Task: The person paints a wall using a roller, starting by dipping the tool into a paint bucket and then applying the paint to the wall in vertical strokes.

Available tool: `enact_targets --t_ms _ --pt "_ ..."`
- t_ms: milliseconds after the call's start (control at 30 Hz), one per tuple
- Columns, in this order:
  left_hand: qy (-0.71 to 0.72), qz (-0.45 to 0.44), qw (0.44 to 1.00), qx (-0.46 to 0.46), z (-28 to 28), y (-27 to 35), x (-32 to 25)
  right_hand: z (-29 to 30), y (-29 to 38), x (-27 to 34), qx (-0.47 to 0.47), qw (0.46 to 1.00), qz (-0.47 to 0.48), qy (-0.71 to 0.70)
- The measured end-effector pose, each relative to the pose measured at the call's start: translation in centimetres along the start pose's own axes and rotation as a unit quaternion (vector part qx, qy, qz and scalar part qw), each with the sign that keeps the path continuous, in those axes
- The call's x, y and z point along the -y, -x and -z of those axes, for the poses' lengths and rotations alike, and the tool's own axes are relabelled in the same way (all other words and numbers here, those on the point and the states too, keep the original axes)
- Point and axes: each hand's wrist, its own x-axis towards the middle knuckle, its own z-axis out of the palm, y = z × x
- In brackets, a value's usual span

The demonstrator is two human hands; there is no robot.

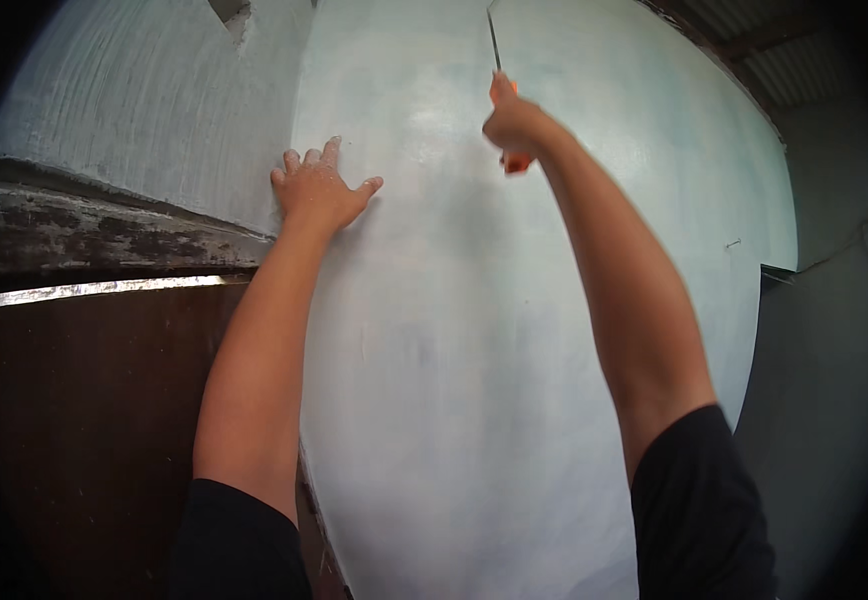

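Observation:
A pale, smooth wall (434,337) stands before me. My right hand (512,124) is closed around the orange handle (516,163) of a tool, raised near the top of the view. From that fist a thin, dark metal blade or rod (494,41) points up; its far end is too near the picture's edge to name the tool surely. To the left, my left hand (319,184) rests on the wall close to its inner corner, fingers spread and dusted with white powder, holding nothing.
At left, a rough grey wall section (141,112) ends above a weathered beam (88,229) and a dark brown panel (88,420). A nail (734,244) juts from the wall at right. Corrugated roofing (794,67) shows at upper right.

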Motion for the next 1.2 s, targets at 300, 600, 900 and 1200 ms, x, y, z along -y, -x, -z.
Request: enact_targets --t_ms 300,600,900,1200 --pt "0.014 -0.015 1.000 0.007 -0.8 0.7 -1.1 5.8 -2.7 1.0 -0.064 0.998 0.004 0.028" --pt "0.017 -0.020 1.000 -0.001 -1.7 -0.1 0.0 -10.6 11.5 -6.2 0.025 0.996 0.036 -0.074" --pt "0.104 -0.075 0.983 -0.130 -4.5 3.7 -1.0 -19.8 33.7 -13.8 0.068 0.995 0.045 -0.061" --pt "0.314 -0.046 0.948 -0.030 -8.3 17.0 -4.6 -23.9 48.7 -15.6 0.141 0.988 -0.053 -0.047"
